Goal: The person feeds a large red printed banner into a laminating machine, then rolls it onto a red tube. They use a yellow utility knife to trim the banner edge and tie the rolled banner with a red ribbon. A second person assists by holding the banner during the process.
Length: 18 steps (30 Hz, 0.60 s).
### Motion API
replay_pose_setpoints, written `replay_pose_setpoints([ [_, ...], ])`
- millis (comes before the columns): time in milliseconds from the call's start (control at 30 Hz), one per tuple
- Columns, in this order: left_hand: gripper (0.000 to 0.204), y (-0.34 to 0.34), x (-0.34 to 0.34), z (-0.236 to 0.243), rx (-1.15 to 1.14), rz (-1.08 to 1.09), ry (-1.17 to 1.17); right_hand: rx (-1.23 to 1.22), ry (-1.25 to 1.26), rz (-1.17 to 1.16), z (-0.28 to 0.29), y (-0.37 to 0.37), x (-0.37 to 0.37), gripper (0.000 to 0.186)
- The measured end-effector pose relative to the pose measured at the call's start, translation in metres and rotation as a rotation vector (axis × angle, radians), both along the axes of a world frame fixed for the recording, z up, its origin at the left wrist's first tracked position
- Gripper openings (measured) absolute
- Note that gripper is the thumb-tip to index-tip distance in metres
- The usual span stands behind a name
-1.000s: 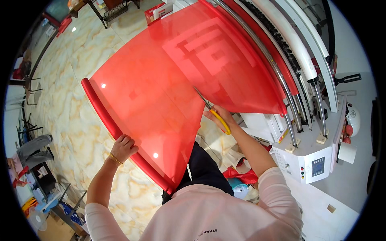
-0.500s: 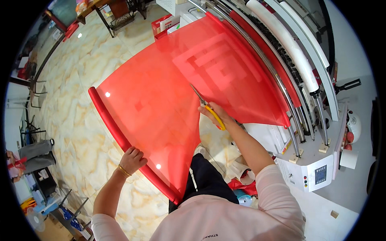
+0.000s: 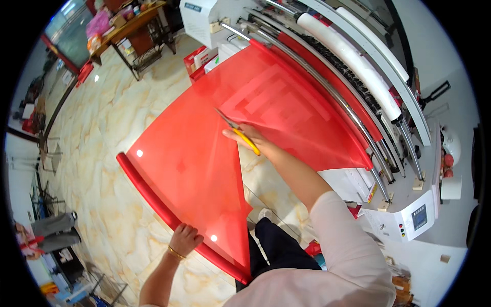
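A wide sheet of thin, see-through red film stretches from the machine on the right to a red roll at the left. My left hand is closed round that roll, nearer its lower end. With my right hand I grip scissors with yellow handles. Their blades lie at the middle of the film, pointing up and left. Behind them the film is parted by a cut that widens toward my body, and the floor shows through the gap. How far apart the blades are I cannot tell.
The machine carries long metal bars, a white roll and a control box at its near end. A wooden table stands at the far left. Red boxes sit beside the machine's far end. At the left edge someone in grey trousers shows.
The scissors and my right hand have moved away from me and to the left, and the cut is longer. My view has shifted; the left hand still grips the roll.
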<state>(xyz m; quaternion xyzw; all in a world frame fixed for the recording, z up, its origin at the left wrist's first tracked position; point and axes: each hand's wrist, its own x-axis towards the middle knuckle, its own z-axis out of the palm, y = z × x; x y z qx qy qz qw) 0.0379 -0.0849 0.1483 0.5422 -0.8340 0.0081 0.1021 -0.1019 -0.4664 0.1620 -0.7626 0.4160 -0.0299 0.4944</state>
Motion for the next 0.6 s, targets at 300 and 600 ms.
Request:
replay_pose_setpoints([
  [300, 0.011, 0.003, 0.003, -0.001, 0.034, -0.025, -0.002, -0.157, -0.198, -0.093, 0.017, -0.065, 0.137, 0.059],
  [600, 0.006, 0.093, 0.045, -0.035, 0.378, 0.169, -0.175, -0.183, -0.34, 0.165, 0.103, -0.003, 0.135, 0.053],
])
